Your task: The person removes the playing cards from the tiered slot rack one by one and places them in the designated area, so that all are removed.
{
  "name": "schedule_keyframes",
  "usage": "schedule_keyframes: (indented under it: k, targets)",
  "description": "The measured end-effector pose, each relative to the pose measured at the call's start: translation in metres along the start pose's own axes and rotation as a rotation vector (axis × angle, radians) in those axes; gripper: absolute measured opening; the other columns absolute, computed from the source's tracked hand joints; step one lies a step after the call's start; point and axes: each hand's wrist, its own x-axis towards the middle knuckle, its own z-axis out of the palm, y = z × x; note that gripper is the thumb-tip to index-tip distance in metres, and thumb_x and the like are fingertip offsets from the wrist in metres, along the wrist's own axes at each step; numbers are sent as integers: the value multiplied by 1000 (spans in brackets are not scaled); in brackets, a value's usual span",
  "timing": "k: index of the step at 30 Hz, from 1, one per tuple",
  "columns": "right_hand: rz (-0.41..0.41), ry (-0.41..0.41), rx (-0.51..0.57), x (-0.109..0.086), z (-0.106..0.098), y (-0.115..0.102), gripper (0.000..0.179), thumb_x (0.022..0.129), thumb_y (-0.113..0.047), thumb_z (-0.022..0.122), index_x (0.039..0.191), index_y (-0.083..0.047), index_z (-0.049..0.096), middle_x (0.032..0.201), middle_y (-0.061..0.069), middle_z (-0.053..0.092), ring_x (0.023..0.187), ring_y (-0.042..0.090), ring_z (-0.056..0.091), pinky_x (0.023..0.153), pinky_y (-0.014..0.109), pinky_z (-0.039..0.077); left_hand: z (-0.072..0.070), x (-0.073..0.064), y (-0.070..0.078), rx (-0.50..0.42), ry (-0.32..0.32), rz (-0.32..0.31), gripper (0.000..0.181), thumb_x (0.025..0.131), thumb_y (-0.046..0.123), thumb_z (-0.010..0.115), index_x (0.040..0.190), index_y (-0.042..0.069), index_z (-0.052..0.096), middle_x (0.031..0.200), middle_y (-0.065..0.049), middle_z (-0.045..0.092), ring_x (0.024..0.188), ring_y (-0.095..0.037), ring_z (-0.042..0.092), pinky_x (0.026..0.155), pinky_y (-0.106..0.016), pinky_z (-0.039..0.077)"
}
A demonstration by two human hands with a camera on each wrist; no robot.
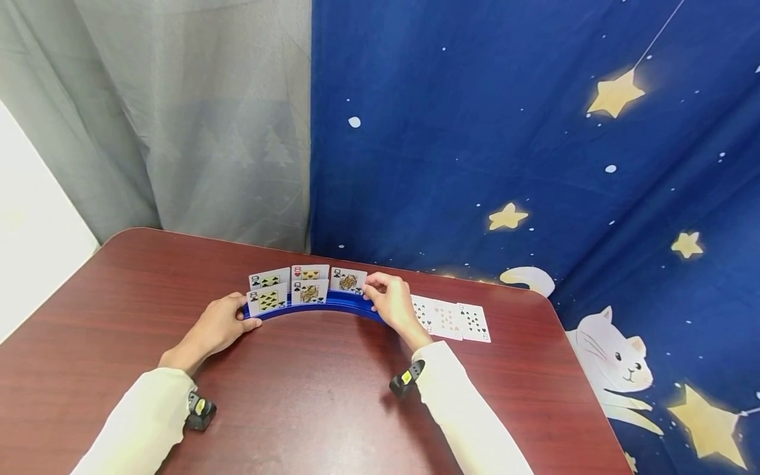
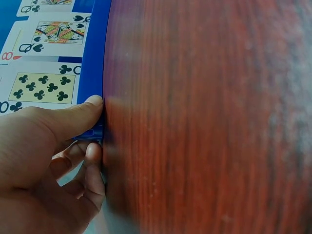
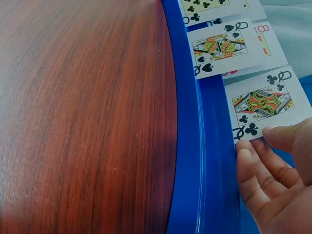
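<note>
on the wood-grained table [image 1: 297,402], left grip [image 1: 216,323] pinches a curved blue holder [image 1: 346,300], right grip [image 1: 394,305] a rectangular queen card [image 1: 348,281].

Back right card [image 3: 263,103]: Q, club signs;
Front middle card [image 3: 220,48]: Q, spade signs;
Back middle card [image 3: 274,54]: red 8, heart signs;
Front left card [image 2: 41,88]: eight club signs;
Flat cards [image 1: 473,323]: corners illegible

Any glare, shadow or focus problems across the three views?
Head: whitish glare on the near tabletop, flat cards at right washed out; left wrist: dark shadow on the wood beside the left hand, front cards' print readable; right wrist: thin bright streaks along the blue card holder, queen of clubs legible.
</note>
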Motion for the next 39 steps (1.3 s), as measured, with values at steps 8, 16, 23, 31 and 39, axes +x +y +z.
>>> schedule_keyframes:
  k: [8,16,23,31,39]
  targets:
    - [-5,22,15,0,-4,2,6,91,-6,70,96,-3,73,79,13,72,70,29,71,52,24,53,0,1,0,3,2,5,29,85,13,77,103,-7,66,86,-8,55,75,-20,51,70,-35,39]
    - [0,21,33,1,-9,1,7,91,-6,70,96,-2,73,80,14,73,74,29,72,52,25,54,-1,1,1,2,7,3,30,85,14,77,104,-7,67,89,-10,59,76,-21,52,71,-35,40]
    - [16,34,70,2,-14,0,6,90,-6,72,94,-2,73,81,14,73,73,27,72,53,28,55,0,2,0,1,-4,2,31,85,14,77,104,-7,66,87,-9,57,76,-21,52,71,-35,40]
    - [18,51,81,0,-22,3,7,90,-7,72,94,-1,73,82,16,72,72,26,72,53,28,56,2,1,-1,2,-1,3,30,85,13,77,103,-7,65,84,-8,55,75,-20,51,70,-35,39]
    - [28,74,74,0,-37,7,7,90,-7,72,95,-2,73,83,16,72,77,36,70,56,34,57,0,1,0,12,9,10,29,84,15,78,100,-6,66,83,-7,54,73,-19,49,68,-33,38]
